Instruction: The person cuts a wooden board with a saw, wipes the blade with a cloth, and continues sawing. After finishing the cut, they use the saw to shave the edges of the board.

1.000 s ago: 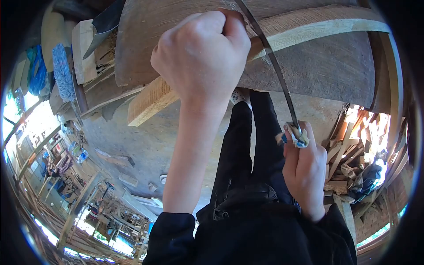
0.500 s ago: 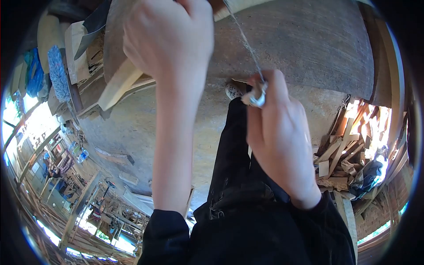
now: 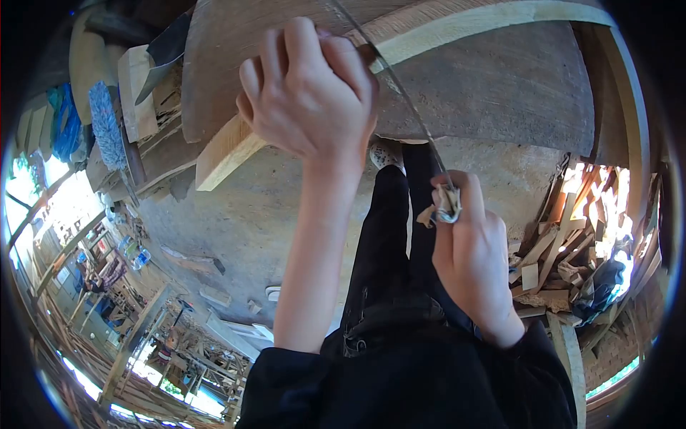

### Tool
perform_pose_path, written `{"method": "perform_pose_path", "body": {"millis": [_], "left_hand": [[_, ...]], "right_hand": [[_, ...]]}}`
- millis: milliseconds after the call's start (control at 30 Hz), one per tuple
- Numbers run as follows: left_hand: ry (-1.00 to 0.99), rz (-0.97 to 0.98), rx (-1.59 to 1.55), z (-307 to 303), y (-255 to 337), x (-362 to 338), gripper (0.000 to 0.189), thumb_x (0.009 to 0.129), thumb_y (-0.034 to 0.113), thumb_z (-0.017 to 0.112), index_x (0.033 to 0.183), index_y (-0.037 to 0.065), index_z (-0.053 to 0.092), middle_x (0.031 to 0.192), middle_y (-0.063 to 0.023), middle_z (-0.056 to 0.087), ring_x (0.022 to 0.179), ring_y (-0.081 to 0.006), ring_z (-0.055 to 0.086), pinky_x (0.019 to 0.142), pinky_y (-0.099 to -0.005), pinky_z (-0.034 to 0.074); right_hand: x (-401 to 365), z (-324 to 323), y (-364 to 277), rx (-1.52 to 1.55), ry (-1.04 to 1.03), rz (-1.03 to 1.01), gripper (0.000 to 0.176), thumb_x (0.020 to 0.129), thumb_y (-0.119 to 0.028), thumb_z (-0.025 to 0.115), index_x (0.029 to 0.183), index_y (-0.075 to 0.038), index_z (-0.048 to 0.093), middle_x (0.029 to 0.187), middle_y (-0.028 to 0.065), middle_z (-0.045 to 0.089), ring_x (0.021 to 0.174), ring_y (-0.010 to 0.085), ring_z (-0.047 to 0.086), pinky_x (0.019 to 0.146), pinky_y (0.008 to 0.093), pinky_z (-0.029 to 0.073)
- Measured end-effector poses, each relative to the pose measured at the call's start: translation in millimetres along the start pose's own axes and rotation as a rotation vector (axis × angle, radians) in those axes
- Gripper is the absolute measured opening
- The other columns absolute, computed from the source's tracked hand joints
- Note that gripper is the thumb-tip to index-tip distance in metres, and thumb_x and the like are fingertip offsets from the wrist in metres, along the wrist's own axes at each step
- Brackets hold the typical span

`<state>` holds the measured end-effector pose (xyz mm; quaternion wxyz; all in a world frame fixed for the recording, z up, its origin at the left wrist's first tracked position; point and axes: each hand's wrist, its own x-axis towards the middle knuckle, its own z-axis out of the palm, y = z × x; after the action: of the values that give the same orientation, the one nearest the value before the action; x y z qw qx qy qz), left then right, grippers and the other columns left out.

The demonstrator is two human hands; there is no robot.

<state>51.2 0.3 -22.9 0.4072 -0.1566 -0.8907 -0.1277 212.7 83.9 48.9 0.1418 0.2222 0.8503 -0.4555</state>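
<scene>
My left hand (image 3: pixel 311 93) is closed around a pale, curved wooden piece (image 3: pixel 232 149) that lies across the brown workbench (image 3: pixel 493 93). To the right, my right hand (image 3: pixel 468 247) grips the cloth-wrapped end (image 3: pixel 448 204) of a thin, dark blade (image 3: pixel 407 96). The blade slants up and left from that hand, passing just right of my left hand and over the wood. Its far end runs out of the top of the view.
Scrap wood (image 3: pixel 557 264) is heaped at the right. A blue fuzzy duster (image 3: pixel 107 125) and wood blocks (image 3: pixel 137 93) stand at the upper left. A plastic bottle (image 3: pixel 136 254) lies on the floor at the left. My shoe (image 3: pixel 384 156) shows below the bench edge.
My right hand has moved down toward my body with the blade's wrapped end. My left hand appears lower and farther right, and more of the curved wood shows.
</scene>
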Motion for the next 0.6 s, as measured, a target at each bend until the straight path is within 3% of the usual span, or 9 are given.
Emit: {"method": "perform_pose_path", "body": {"millis": [67,167,233,333,400,500,600], "left_hand": [[0.045,-0.012,0.002,-1,2,-1,0.031,0.076,0.019,0.048,0.05,0.002,0.048,0.046,-0.0131,0.049,0.047,-0.0295,0.054,0.047,-0.0408,0.038],[-0.196,-0.11,-0.11,-11,-2,9,0.032,0.08,0.021,0.045,0.052,0.007,0.047,0.055,-0.008,0.053,0.055,-0.0301,0.051,0.051,-0.0397,0.036],[-0.284,-0.196,-0.086,-15,1,20,0.03,0.077,0.021,0.045,0.058,0.0,0.056,0.061,-0.0154,0.057,0.063,-0.0347,0.055,0.059,-0.0425,0.039],[-0.332,-0.325,-0.055,-17,8,27,0.033,0.078,0.022,0.045,0.064,-0.004,0.06,0.065,-0.0222,0.058,0.068,-0.0386,0.057,0.064,-0.0435,0.041],[-0.348,-0.386,0.027,-12,6,28,0.032,0.076,0.022,0.048,0.061,-0.004,0.059,0.064,-0.0224,0.057,0.066,-0.0386,0.057,0.062,-0.0445,0.041],[-0.391,-0.456,0.072,-12,12,37,0.031,0.074,0.021,0.05,0.059,-0.004,0.059,0.062,-0.0232,0.056,0.063,-0.0387,0.057,0.059,-0.0455,0.04],[-0.379,-0.468,0.089,-13,12,37,0.031,0.073,0.021,0.052,0.057,-0.004,0.059,0.061,-0.0239,0.055,0.059,-0.0385,0.056,0.056,-0.0462,0.04]], "right_hand": [[1,3,1,0.021,0.028,-0.021,0.02,0.083,0.001,0.047,0.102,0.0,0.046,0.074,0.0193,0.058,0.064,0.0372,0.058,0.055,0.0412,0.043],[5,10,5,0.016,0.067,-0.084,0.018,0.085,-0.006,0.05,0.101,-0.001,0.045,0.072,0.0179,0.058,0.065,0.0356,0.059,0.055,0.0408,0.044],[5,15,7,0.007,0.115,-0.114,0.02,0.085,-0.01,0.052,0.099,0.001,0.043,0.064,0.0178,0.056,0.059,0.035,0.058,0.051,0.0413,0.044],[1,14,16,0.039,0.128,-0.124,0.02,0.083,-0.008,0.054,0.098,0.001,0.043,0.067,0.0174,0.057,0.06,0.0354,0.058,0.051,0.041,0.044],[3,18,21,0.103,0.154,-0.179,0.02,0.079,0.0,0.053,0.096,0.002,0.043,0.065,0.0187,0.056,0.06,0.0361,0.058,0.051,0.0418,0.044],[9,18,10,-0.004,0.131,-0.06,0.01,0.086,-0.003,0.047,0.094,0.002,0.048,0.067,0.018,0.058,0.063,0.0365,0.059,0.052,0.0362,0.042],[38,27,-10,0.019,0.188,-0.117,0.007,0.083,-0.001,0.049,0.088,0.002,0.045,0.062,0.0211,0.054,0.06,0.04,0.055,0.049,0.0418,0.039]]}}
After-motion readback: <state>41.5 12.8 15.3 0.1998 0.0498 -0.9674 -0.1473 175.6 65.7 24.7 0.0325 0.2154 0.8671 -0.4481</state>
